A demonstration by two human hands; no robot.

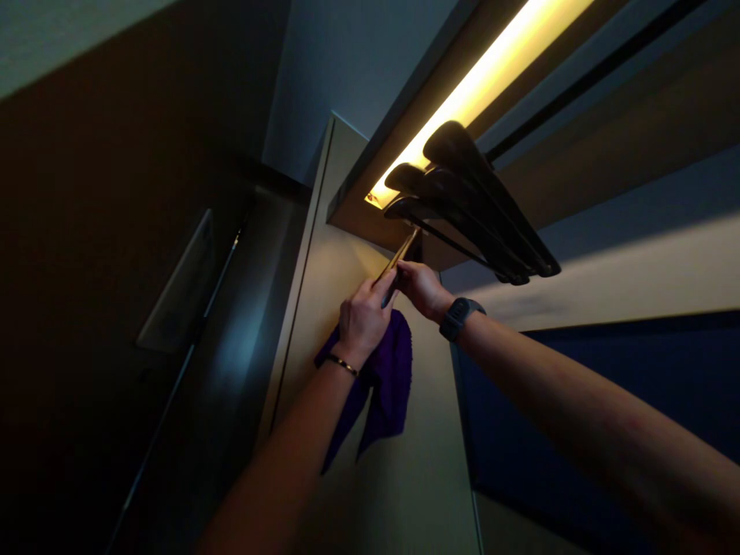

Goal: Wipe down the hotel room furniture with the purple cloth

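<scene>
I look up into a dim wardrobe. My left hand (pixel 363 314), with a thin bracelet on the wrist, is closed around a purple cloth (pixel 385 385) that hangs down below it, and also touches a thin brass-coloured rod (pixel 398 258). My right hand (pixel 421 285), with a dark watch on the wrist, grips the same rod from the other side. The rod slants up to the underside of a lit shelf. Several dark wooden hangers (pixel 474 208) hang just above and right of both hands.
A glowing light strip (pixel 491 73) runs along the shelf's underside. A beige side panel (pixel 347 370) stands behind the hands. A dark door or wall (pixel 116 270) fills the left. A dark blue surface (pixel 607 370) lies at the right.
</scene>
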